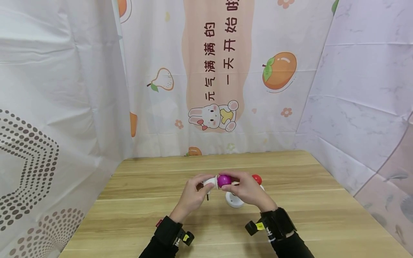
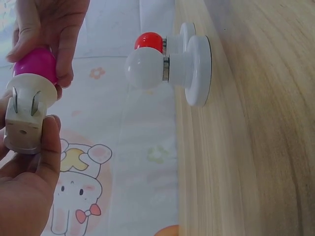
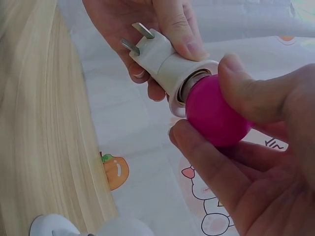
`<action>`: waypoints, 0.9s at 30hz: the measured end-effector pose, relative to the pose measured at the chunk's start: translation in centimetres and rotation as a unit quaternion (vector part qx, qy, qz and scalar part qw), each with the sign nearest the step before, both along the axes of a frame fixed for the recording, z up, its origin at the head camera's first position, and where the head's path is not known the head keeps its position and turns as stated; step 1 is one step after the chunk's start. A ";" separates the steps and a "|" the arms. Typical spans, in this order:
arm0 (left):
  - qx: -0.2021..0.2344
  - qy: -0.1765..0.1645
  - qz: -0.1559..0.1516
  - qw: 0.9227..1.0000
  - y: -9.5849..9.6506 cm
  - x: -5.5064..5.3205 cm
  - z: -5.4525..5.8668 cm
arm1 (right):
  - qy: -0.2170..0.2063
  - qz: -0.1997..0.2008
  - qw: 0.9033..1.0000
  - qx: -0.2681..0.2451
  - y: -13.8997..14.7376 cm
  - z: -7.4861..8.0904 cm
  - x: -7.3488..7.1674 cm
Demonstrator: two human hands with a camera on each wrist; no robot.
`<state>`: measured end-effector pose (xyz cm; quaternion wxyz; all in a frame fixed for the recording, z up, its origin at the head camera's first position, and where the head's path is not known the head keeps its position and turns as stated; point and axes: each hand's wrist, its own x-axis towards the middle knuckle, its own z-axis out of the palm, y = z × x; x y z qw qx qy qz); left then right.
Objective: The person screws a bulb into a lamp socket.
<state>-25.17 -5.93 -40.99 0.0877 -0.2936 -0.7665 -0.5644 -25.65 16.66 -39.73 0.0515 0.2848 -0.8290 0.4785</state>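
My left hand (image 1: 190, 195) grips a white plug-in lamp socket (image 3: 165, 64), whose two metal prongs stick out at its side. With thumb and fingers my right hand (image 1: 246, 190) holds a magenta light bulb (image 3: 216, 113). The bulb's metal base sits in the mouth of the socket, and a strip of that metal shows at the rim in the right wrist view. Both hands are raised over the table. Beyond them, a white bulb (image 2: 145, 68) is fitted in a round white lamp holder (image 2: 199, 70).
Behind the white bulb, a red bulb (image 2: 149, 41) sits in a second white holder (image 2: 187, 31). Both holders stand on the wooden table (image 1: 145, 215). Printed cloths (image 1: 161, 107) hang along the table's back and sides.
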 end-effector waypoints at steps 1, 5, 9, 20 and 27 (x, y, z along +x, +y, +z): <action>0.000 0.002 0.001 1.000 0.0 -0.3 -0.4 | -0.002 -0.002 1.000 0.001 0.0 0.0 0.0; 0.003 0.009 0.004 1.000 0.0 -1.1 -1.6 | -0.008 -0.008 1.000 0.006 0.0 0.0 0.0; 0.010 0.008 -0.002 1.000 0.0 -1.3 -1.8 | -0.015 -0.012 1.000 0.005 0.1 0.0 0.1; 0.001 0.004 -0.002 1.000 -0.4 -1.4 -1.7 | -0.049 -0.027 0.998 -0.025 -0.4 0.3 0.4; -0.018 -0.010 -0.010 1.000 -0.6 -1.6 -1.7 | -0.046 -0.067 0.995 -0.054 -1.3 0.5 0.5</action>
